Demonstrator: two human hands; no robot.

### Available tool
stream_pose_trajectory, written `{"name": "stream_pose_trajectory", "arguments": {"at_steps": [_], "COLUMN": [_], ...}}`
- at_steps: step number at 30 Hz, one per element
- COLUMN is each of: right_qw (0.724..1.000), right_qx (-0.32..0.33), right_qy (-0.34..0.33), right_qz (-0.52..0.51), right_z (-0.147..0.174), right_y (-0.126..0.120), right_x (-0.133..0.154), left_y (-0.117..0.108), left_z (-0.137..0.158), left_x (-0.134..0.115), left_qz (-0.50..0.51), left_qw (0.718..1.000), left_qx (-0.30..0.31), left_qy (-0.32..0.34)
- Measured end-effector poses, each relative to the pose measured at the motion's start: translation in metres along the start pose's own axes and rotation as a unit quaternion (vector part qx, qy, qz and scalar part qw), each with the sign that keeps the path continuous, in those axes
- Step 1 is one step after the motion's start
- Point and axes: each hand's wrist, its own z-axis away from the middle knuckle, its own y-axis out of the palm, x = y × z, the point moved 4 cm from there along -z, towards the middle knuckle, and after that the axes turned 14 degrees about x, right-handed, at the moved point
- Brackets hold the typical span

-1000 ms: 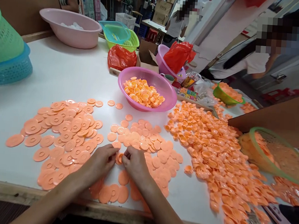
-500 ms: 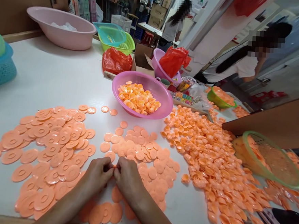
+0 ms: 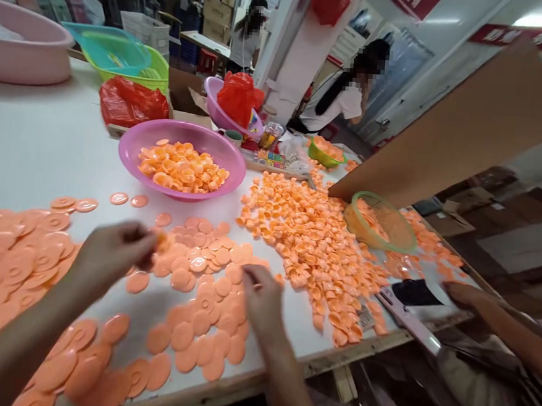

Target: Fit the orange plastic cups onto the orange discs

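Observation:
My left hand is closed in a pinch above the flat discs, with a small orange plastic piece at its fingertips, blurred by motion. Over the smaller orange discs, my right hand has thumb and fingers drawn together; what they hold, if anything, I cannot make out. Larger ringed orange discs lie overlapping under and left of my left arm. A heap of small orange plastic cups spreads right of my right hand. Beyond my hands stands a pink bowl holding yellow-orange cup-like pieces.
At right, another person's hand rests by a phone-like pink object on the table. A green-rimmed basket lies tilted by a brown board. Red bags and basins line the back.
My view has swung right. My hands, together before, are now apart: the left has gone towards the bowl with the small piece, the right over the smaller discs. Another person's arm has come into view.

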Motion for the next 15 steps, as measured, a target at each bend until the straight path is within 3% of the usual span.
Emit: {"name": "stream_pose_trajectory", "arguments": {"at_steps": [3,4,6,8,11,13,15], "right_qw": [0.981,0.972,0.964,0.961,0.957,0.96,0.969], "right_qx": [-0.093,-0.094,-0.069,-0.053,-0.063,-0.058,-0.036], "right_qy": [0.079,0.112,0.156,0.179,0.2,0.219,0.233], "right_qz": [0.151,0.183,0.205,0.202,0.201,0.161,0.067], "right_z": [-0.001,-0.004,-0.008,-0.007,0.001,0.006,0.01], "right_y": [-0.063,-0.075,-0.085,-0.088,-0.088,-0.085,-0.075], "right_x": [-0.048,-0.063,-0.087,-0.101,-0.106,-0.102,-0.092], "left_y": [-0.022,-0.026,-0.024,-0.008,0.023,0.039,0.049], "left_z": [-0.038,-0.047,-0.05,-0.031,0.028,0.067,0.092], "left_x": [-0.073,-0.086,-0.091,-0.065,0.01,0.056,0.085], "left_qz": [0.058,0.048,-0.03,-0.155,-0.283,-0.311,-0.332], "left_qw": [0.991,0.988,0.989,0.974,0.924,0.905,0.898], "left_qx": [-0.075,-0.09,-0.055,0.05,0.216,0.265,0.271], "left_qy": [0.098,0.114,0.138,0.155,0.139,0.115,0.101]}}
